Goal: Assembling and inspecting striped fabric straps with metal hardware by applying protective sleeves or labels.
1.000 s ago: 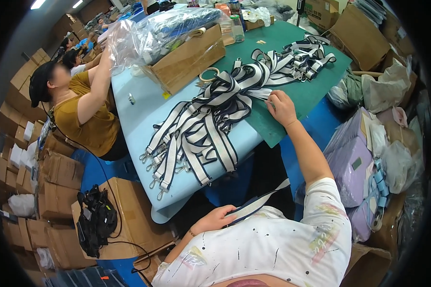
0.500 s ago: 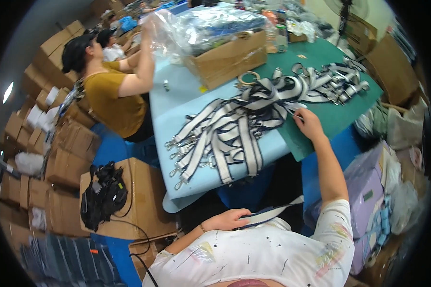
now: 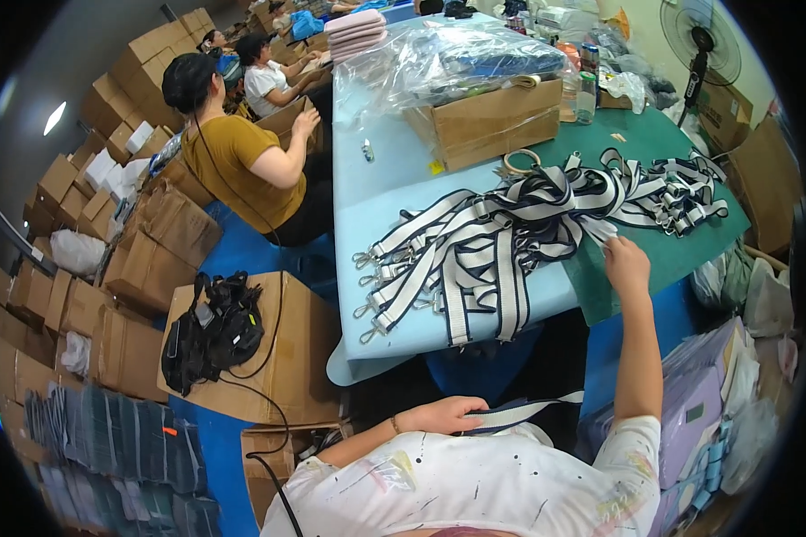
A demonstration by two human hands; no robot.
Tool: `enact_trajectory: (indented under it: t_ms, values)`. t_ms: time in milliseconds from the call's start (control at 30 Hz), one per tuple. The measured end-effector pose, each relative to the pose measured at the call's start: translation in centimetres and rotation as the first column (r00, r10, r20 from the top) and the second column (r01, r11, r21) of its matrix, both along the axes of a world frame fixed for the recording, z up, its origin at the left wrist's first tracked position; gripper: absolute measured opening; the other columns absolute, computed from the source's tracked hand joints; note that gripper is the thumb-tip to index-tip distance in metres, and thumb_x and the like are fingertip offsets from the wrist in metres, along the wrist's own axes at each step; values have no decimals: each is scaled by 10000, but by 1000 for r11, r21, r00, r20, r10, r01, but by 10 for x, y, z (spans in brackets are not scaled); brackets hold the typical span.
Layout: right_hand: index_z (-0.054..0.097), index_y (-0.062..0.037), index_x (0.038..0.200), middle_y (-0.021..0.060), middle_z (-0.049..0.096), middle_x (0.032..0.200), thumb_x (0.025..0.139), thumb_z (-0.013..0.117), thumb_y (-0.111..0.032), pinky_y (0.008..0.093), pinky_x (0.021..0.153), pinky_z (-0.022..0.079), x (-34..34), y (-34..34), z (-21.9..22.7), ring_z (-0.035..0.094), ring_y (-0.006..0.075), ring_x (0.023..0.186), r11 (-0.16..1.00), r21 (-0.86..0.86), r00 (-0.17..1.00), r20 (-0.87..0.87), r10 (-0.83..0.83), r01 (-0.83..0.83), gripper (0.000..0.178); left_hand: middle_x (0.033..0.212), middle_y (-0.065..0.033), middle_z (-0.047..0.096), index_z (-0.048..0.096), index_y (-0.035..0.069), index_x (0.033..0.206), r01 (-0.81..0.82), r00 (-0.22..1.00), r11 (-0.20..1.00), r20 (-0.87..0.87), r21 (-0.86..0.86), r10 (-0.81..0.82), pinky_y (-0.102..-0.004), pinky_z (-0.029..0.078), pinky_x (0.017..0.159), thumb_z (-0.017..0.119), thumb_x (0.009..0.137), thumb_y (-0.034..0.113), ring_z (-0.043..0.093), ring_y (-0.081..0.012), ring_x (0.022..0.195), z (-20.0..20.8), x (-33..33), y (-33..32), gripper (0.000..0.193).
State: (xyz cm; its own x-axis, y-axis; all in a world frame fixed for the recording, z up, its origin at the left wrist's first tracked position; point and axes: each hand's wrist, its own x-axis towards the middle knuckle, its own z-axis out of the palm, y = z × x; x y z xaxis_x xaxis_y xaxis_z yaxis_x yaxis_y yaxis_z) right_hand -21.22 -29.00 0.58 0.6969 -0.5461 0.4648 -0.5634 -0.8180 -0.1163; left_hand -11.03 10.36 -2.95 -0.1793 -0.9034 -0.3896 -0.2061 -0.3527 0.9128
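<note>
My left hand (image 3: 440, 416) is closed around a white webbing strap (image 3: 524, 413) with navy edges, close against my shirt; its free end reaches to the right. My right arm stretches forward to the near right side of the table, where my right hand (image 3: 627, 267) is closed in a pinch beside a large heap of similar straps (image 3: 479, 259). A pale, narrow thing (image 3: 605, 229) shows at its fingertips, too small to name for certain. Metal swivel hooks (image 3: 368, 310) hang at the heap's left ends, and more metal fittings lie among the straps at the right.
Behind the straps stands a cardboard box (image 3: 497, 123) under clear plastic. A tape roll (image 3: 521, 162) and a jar (image 3: 585, 100) are near it. Black straps (image 3: 213, 331) lie on a carton at left. A co-worker (image 3: 242, 166) sits across the table's left side.
My view has turned, so the table sits further right in the picture. The co-worker's raised arms have come down from the plastic. My left hand still holds the strap.
</note>
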Motion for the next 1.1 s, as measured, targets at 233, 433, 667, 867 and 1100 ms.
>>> enact_trajectory:
  t_ms: [233,433,667,867,1100]
  values:
    - [546,-11,1009,122,670,984,886,565,16,274,817,478,-73,105,0,634,160,932,375,669,641,736,-216,-642,128,927,5,603,555,17,1128,-112,977,994,-182,10,112,-194,453,650,566,939,191,529,-33,775,9,11,-17,257]
    - [482,-39,1115,119,611,1036,860,604,10,269,716,525,-61,181,-21,611,160,869,89,633,580,749,-321,-769,287,839,-27,635,546,25,1125,-360,833,919,-388,160,394,-186,477,578,550,932,141,582,-58,677,28,26,-33,225]
    - [522,-49,1027,132,640,984,862,630,-4,272,763,532,-62,189,-33,631,184,885,0,570,526,759,-384,-822,202,793,-52,637,550,2,1111,-394,792,903,-435,169,427,-183,453,570,531,934,133,554,-62,626,24,30,-48,221]
    - [652,-69,869,28,500,987,786,715,30,204,736,452,-90,195,-31,532,95,835,-2,603,603,797,31,-798,144,799,-75,640,544,1,1082,-468,743,869,-460,161,486,-183,451,558,518,937,121,557,-81,599,28,33,-53,190]
    - [619,-31,1066,15,636,947,895,649,-129,242,799,478,-93,207,-47,576,74,879,-291,746,793,605,-79,-599,200,798,-81,646,544,5,1057,-479,728,861,-470,172,499,-186,454,556,517,940,120,563,-87,598,27,38,-56,166]
